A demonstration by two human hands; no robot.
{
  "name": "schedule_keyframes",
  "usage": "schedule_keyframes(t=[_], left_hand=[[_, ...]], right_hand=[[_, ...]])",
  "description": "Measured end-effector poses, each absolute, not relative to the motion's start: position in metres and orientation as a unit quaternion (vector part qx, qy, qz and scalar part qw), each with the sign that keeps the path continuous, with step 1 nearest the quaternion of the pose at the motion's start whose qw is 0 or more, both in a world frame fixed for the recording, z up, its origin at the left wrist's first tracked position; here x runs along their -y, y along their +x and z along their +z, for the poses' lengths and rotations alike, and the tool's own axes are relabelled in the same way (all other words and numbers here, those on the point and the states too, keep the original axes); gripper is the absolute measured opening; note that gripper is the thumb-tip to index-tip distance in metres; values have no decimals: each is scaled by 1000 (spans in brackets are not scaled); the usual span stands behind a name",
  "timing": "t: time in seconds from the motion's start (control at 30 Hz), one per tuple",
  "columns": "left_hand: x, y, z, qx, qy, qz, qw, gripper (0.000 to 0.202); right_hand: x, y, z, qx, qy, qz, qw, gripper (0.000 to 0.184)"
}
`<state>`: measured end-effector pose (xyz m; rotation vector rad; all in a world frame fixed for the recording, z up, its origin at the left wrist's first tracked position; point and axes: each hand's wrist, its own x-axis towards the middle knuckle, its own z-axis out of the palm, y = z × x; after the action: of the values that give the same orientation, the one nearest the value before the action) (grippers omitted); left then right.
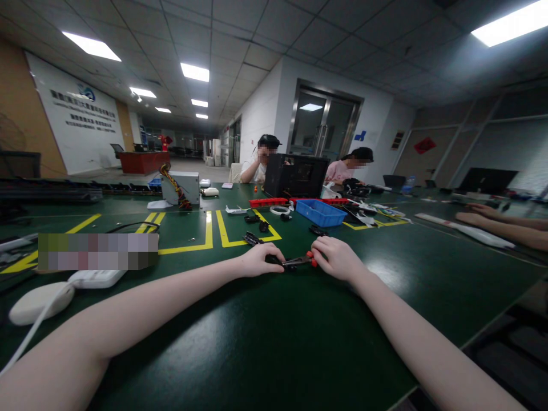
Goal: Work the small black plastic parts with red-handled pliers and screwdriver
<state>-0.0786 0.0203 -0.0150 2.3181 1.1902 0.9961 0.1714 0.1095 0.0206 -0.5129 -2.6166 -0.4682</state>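
Note:
My left hand [263, 260] is closed on a small black part, mostly hidden by the fingers; its exact kind I cannot make out. Facing it, my right hand [336, 257] grips what look like pliers [296, 262] by their red handles. The grey metal jaws point left, up to the black part at my left fingertips. Whether the jaws clamp it is too small to tell. Just behind my left hand lies a black ribbed piece [252, 238]. Another small black piece [317, 230] rests beyond my right hand.
A blue tray [321, 213] stands beyond my right hand, near a black computer case [295, 176]. A power supply [181, 189] with coloured wires sits further left. At near left are a power strip [97, 278] and a white mouse-shaped object [41, 302]. Several people sit around the green table.

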Motion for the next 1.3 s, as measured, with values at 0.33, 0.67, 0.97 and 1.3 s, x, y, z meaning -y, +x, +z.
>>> schedule_keyframes(t=[0.33, 0.67, 0.97, 1.3], left_hand=[[-19, -78, -14, -423, 815, 353, 179, 19], [-20, -78, -15, -420, 818, 351, 176, 19], [-17, -77, -11, -417, 819, 350, 183, 17], [-17, -77, -11, -416, 820, 349, 180, 15]], right_hand=[[-108, 171, 21, 944, -187, -160, 219, 25], [-106, 169, 20, 946, -179, -157, 221, 25], [-108, 176, 26, 934, -177, -185, 249, 25], [-107, 176, 28, 936, -179, -177, 246, 23]])
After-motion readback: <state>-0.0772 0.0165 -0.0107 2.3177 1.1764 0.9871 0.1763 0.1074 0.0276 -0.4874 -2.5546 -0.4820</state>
